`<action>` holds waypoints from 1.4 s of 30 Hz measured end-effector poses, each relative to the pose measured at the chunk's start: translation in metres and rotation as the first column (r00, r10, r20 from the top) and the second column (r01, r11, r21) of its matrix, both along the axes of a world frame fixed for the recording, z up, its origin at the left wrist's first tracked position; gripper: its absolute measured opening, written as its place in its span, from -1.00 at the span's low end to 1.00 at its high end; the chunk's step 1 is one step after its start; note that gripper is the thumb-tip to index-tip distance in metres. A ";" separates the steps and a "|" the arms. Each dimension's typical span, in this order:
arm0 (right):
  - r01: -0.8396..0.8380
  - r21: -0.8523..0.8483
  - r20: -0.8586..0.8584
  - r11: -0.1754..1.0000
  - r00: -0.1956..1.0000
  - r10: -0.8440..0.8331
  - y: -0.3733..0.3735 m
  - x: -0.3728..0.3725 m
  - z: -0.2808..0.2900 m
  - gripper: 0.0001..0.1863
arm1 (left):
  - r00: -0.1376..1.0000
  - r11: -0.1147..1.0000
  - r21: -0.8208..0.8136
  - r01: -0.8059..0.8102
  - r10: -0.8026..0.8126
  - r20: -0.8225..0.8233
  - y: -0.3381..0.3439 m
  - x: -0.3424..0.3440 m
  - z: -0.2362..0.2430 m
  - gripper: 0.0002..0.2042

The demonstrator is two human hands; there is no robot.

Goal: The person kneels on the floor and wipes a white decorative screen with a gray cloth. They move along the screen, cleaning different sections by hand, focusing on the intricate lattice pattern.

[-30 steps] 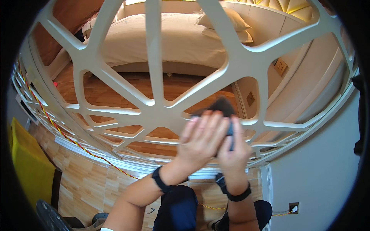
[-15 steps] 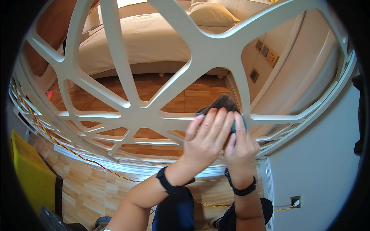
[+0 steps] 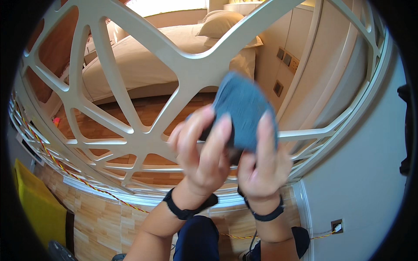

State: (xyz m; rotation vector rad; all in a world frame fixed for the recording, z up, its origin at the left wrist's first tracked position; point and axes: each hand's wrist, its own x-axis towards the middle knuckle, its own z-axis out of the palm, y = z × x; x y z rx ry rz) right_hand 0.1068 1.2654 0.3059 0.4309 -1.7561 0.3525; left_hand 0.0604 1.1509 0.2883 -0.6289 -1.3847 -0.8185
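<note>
A folded blue-grey cloth is held up between my two hands, in front of the white openwork partition. My left hand grips its lower left side, fingers bent and smeared by motion. On the lower right side my right hand pinches the cloth, one finger stretched along its face. A darker part of the cloth shows below, between the hands. Black bands circle both my wrists. The cloth hides part of the partition's bars, and I cannot tell whether it touches them.
Behind the partition stands a bed with pillows. A yellow-and-red twisted cord runs along the partition's foot to a wall socket at the right. A yellow-green padded piece stands at the left.
The cloth has come off the partition bar toward me and been turned, its blue face now showing larger. My left hand has moved left, fingers now bent. The view has shifted slightly.
</note>
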 end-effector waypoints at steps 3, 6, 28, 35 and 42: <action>-0.075 -0.170 0.156 0.983 0.983 0.102 0.008 -0.018 0.019 -0.51 | 0.969 0.975 0.114 0.190 -0.205 0.135 0.030 -0.008 0.009 -0.60; -0.069 -0.260 0.349 0.963 0.923 0.161 0.020 -0.023 0.012 -0.50 | 0.989 0.997 0.019 0.073 -0.075 0.126 0.038 -0.009 -0.002 -0.63; 0.255 -0.032 0.295 0.966 0.926 -0.235 0.008 -0.017 -0.006 -0.56 | 0.970 0.996 -0.075 0.055 -0.036 0.241 0.024 -0.007 -0.019 -0.70; 0.313 0.038 0.259 0.949 0.914 -0.312 -0.012 -0.029 0.006 -0.40 | 0.902 0.981 0.033 0.191 -0.188 0.389 0.009 -0.020 -0.002 -0.71; -0.016 -0.172 0.652 0.985 0.748 0.126 0.037 0.005 -0.001 -0.39 | 0.959 0.971 -0.231 0.066 0.002 0.282 0.009 0.013 -0.024 -0.73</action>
